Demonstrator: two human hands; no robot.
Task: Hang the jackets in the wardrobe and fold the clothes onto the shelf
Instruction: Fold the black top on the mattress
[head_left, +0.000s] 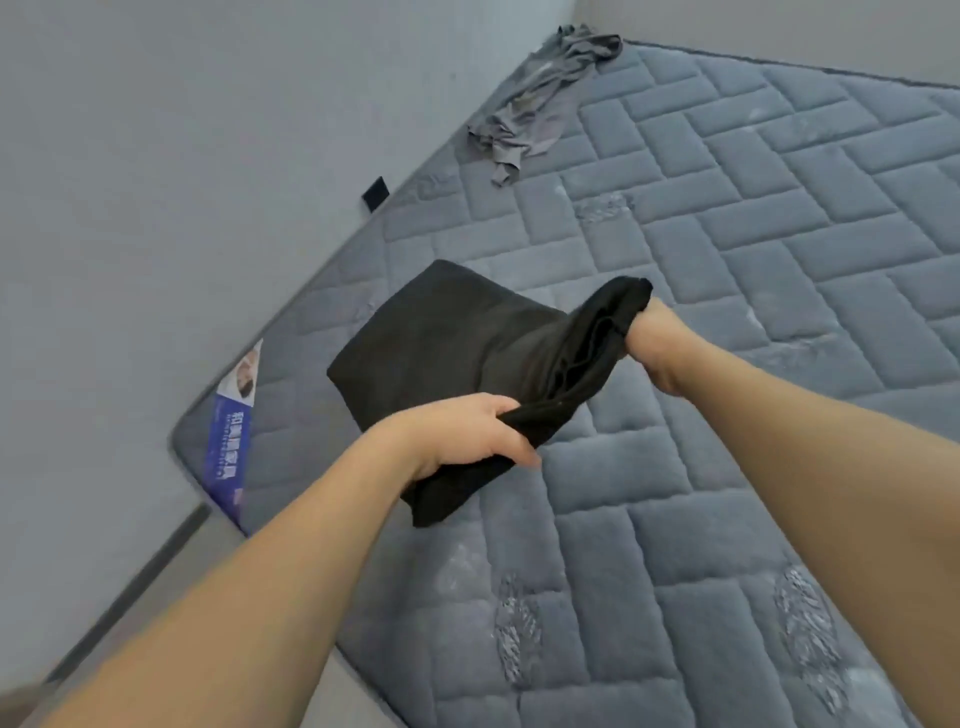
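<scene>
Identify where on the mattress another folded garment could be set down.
Bare quilting lies right of the right hand and below the left hand. The black garment fills the middle; the grey garment crowds the far corner of the mattress.

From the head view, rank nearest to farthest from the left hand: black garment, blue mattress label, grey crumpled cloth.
1. black garment: gripped by the left hand itself.
2. blue mattress label: left, at the mattress corner.
3. grey crumpled cloth: far up, by the wall.

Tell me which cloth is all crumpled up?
The grey cloth in the mattress's far corner. The black cloth is folded flat, and both hands hold it.
</scene>
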